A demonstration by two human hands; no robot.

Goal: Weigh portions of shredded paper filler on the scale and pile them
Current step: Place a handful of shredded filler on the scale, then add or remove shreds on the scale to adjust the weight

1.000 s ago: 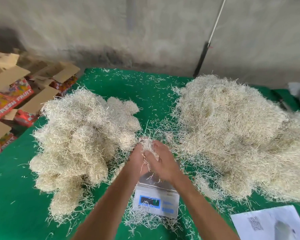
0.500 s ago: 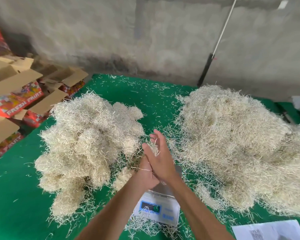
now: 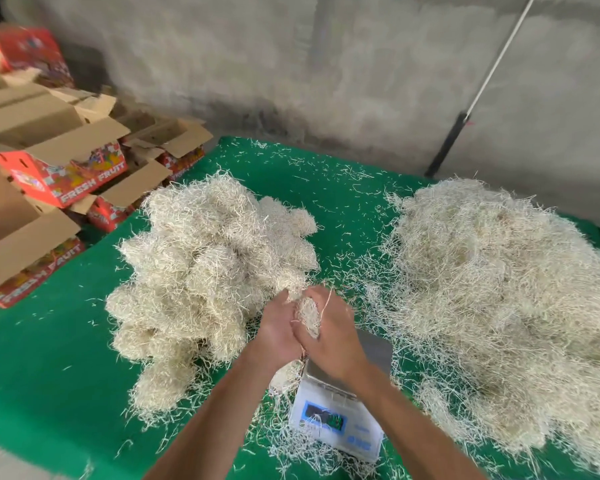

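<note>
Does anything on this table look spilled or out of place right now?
Yes. Loose paper strands are scattered over the green table cover, and some lie across the scale display, partly hiding the readout.

Stained concrete wall [image 3: 326, 64]; green table covering [image 3: 49, 358]; perhaps a broom handle [image 3: 465, 109] leaning.

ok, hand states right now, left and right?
Left hand: holding the wad of shredded paper, pressed against the right.
Right hand: curled round the same wad, above the scale.
</note>
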